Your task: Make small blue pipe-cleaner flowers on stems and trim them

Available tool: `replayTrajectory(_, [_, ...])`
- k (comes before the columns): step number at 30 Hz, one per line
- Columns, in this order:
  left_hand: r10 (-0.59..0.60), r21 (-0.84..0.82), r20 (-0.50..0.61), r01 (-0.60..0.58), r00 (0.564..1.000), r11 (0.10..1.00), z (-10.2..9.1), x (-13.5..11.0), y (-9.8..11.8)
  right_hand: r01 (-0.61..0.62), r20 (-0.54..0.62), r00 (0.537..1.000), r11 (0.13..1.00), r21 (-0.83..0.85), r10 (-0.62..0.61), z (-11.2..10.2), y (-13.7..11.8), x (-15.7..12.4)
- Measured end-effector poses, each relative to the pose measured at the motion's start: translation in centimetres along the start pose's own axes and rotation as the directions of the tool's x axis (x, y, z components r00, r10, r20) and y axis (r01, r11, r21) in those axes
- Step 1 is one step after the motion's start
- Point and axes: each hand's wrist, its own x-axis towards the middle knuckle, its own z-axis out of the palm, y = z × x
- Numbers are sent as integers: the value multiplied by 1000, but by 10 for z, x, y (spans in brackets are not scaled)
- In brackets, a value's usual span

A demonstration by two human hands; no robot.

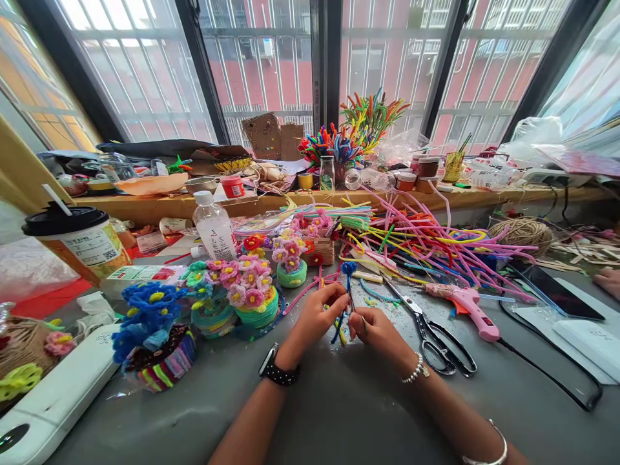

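Observation:
In the middle of the table, my left hand [323, 311] pinches the stem of a blue fuzzy pipe-cleaner flower [349, 268], whose head stands up above the fingers. Close beside it, my right hand [380, 332] is closed on a thin dark tool [352, 300] that looks like tweezers; its tip meets the stem just by the left fingertips. Most of the tool is hidden by the fingers. Blue and yellow pipe-cleaner ends [338, 328] show below and between the hands.
Large scissors [426, 323] and a pink glue gun [467, 307] with its cord lie to the right, near a phone [562, 292]. Pipe cleaners [411, 239] heap behind. Flower pots [256, 310], a bottle [213, 223] and a lidded cup [80, 242] stand left. Another person's hand [609, 282] rests far right.

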Motion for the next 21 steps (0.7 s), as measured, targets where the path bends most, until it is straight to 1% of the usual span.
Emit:
replayTrajectory(6, [4, 2, -14, -4, 1000, 1000, 0, 1, -1, -11, -93, 996, 996, -91, 2, 1, -2, 0])
replayTrajectory(8, [0, 5, -16, 0, 1000, 1000, 0, 1, -1, -4, -94, 996, 995, -96, -5, 2, -2, 0])
replayTrajectory(13, [7, 19, 7, -8, 1000, 1000, 0, 1, 1, 23, -46, 999, 997, -68, -26, 1, -1, 0])
replayTrajectory(16, [2, 20, 12, -2, 1000, 1000, 0, 1, 1, 19, -75, 997, 995, -97, -26, 1, 0, 1])
replayTrajectory(21, [-5, 51, -17, 6, 1000, 999, 0, 1, -1, -20, -112, 994, 989, -148, 3, 1, 3, 1])
